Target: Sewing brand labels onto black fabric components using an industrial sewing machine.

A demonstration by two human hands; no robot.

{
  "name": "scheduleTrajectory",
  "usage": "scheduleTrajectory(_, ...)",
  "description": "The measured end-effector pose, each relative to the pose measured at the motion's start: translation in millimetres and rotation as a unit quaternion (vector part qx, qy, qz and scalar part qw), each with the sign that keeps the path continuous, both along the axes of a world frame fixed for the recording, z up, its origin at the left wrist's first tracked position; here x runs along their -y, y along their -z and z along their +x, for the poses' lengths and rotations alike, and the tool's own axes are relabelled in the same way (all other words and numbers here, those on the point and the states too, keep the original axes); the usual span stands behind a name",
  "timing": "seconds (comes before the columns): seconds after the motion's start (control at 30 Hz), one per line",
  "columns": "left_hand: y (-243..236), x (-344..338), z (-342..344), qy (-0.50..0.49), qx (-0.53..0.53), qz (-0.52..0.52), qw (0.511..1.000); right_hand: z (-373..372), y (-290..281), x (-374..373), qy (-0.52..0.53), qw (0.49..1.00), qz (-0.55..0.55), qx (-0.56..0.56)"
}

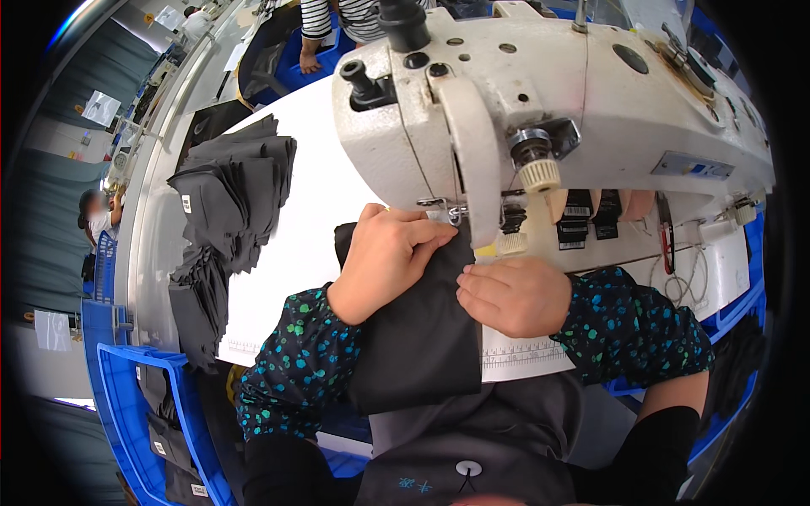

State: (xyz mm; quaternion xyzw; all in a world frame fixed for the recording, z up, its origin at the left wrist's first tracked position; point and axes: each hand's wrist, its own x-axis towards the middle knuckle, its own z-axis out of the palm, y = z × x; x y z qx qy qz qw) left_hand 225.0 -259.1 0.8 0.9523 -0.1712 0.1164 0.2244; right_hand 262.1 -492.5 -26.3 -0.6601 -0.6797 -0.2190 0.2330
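A dark grey-black fabric piece [422, 346] lies under the head of a white sewing machine [523, 76], its near end hanging over the table's front edge towards my lap. My left hand [380, 261] rests on the cloth, thumb and forefinger pinched together on it right beside the presser foot [456, 216]. Along the cloth's right edge, my right hand [519, 295] is closed, its fingertips at that edge just below the machine head. The needle's point and the stitching are hidden.
Piles of dark cut fabric pieces [236, 185] lie on the white table to the left. Black labels [575, 215] and red-handled snips [666, 240] are at right. A blue crate [143, 354] holds more pieces, lower left. Another person's hand [310, 62] shows beyond the table.
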Motion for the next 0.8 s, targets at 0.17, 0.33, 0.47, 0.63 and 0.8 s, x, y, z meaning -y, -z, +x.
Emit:
scheduleTrajectory(0.17,6.7,-0.3,3.6,-0.001,0.004,-0.037,0.999,3.6,-2.7,1.1,0.001,1.0,-0.009,-0.017)
scheduleTrajectory(0.33,10.1,-0.6,7.1,-0.001,0.024,-0.034,0.999,5.1,-4.2,0.2,0.009,1.0,-0.007,-0.022)
scheduleTrajectory(0.47,9.2,-1.1,8.5,-0.006,0.021,-0.033,0.999,5.0,-6.1,0.5,0.014,1.0,-0.003,-0.013)
scheduleTrajectory(0.63,12.3,-12.6,8.2,-0.008,-0.022,-0.064,0.998,0.6,-1.8,1.0,0.026,1.0,-0.003,0.008)
scheduleTrajectory(0.8,-18.6,7.0,-40.1,-0.042,0.075,0.145,0.986,-34.6,-2.7,14.8,0.007,1.0,-0.025,0.001)
